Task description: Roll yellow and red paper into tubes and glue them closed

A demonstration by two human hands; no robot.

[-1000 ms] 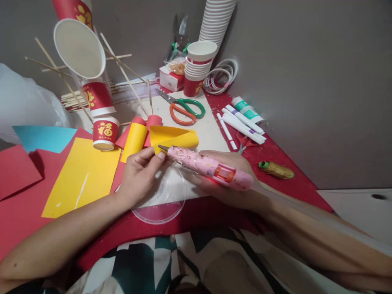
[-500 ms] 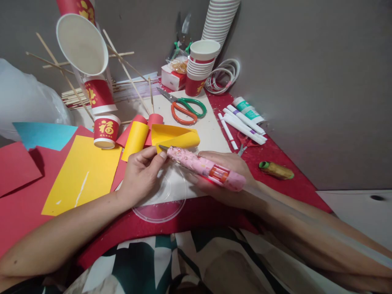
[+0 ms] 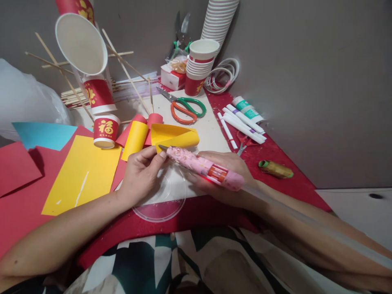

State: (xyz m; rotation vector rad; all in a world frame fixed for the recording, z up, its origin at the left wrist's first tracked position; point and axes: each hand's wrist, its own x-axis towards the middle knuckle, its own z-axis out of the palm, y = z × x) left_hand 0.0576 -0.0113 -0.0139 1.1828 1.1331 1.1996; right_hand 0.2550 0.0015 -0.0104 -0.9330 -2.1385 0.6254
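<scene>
While the left hand point(image 3: 142, 169) pinches curled yellow paper point(image 3: 182, 139) at its two o'clock, the right hand point(image 3: 235, 164), fingers partly hidden, wraps around the pink hot-glue gun point(image 3: 196, 160), nozzle point(image 3: 163, 148) toward ten o'clock.

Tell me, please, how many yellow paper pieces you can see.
3: a flat sheet on the left, a tube just beyond the left hand, and a curled piece held by that hand. Others may be hidden.
</scene>
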